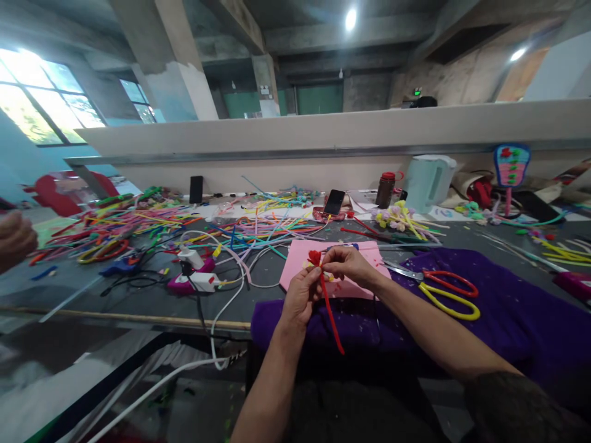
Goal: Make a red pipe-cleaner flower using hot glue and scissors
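A red pipe cleaner [331, 317] with a bunched red flower shape at its top is pinched between my two hands, its long end hanging down. My left hand [302, 294] grips it from below, fingers closed. On its upper part, just under the red bunch, the fingertips of my right hand [346, 266] press together. Beneath the hands lies a pink sheet [295, 255] on a purple cloth [498, 289]. Scissors [431, 286] with one red and one yellow handle rest open on the cloth, right of my right hand.
Loose coloured pipe cleaners [138, 215] heap at the left. A white and purple power strip [196, 281] with cables sits near the table edge. A phone [334, 202], a brown bottle [386, 189] and a pale green kettle [427, 181] stand behind. Another person's hand [16, 240] shows far left.
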Demonstrator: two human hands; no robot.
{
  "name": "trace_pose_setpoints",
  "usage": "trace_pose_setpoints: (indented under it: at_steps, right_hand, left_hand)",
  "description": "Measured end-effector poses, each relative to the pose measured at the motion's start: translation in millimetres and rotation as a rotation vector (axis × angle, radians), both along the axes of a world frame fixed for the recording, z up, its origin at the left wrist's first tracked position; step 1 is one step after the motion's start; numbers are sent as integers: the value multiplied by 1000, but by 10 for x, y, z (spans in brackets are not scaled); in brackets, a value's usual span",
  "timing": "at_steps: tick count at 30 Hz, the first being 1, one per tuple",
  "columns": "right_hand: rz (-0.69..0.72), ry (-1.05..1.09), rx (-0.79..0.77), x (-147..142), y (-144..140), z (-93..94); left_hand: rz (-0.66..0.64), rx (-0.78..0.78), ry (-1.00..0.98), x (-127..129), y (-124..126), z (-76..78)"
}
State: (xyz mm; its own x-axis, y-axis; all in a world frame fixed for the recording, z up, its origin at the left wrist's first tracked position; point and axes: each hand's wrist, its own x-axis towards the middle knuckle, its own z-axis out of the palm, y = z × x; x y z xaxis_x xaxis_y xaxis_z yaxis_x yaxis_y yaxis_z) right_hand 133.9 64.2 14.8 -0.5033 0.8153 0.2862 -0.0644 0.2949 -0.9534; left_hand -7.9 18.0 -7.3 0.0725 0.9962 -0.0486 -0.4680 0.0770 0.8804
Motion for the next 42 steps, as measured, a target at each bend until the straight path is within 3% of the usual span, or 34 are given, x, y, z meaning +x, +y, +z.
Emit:
trace_pose_setpoints:
  at_steps: [6, 17, 32, 38, 42]
  right_hand:
    - [-31, -3, 43, 3, -58, -7]
    - [-224, -129, 434, 6, -142, 22]
    - [-219, -186, 459, 35, -151, 4]
    - [-232, -240, 549, 33, -184, 37]
    - [-175, -210, 541, 37, -197, 53]
  left_hand:
    - [25, 25, 17, 1, -5, -14]
    - [85, 14, 28, 14, -36, -19]
    - [30, 50, -13, 36, -13, -67]
    - [27, 42, -17, 40, -28, -49]
    - [30, 35, -22, 35, -31, -45]
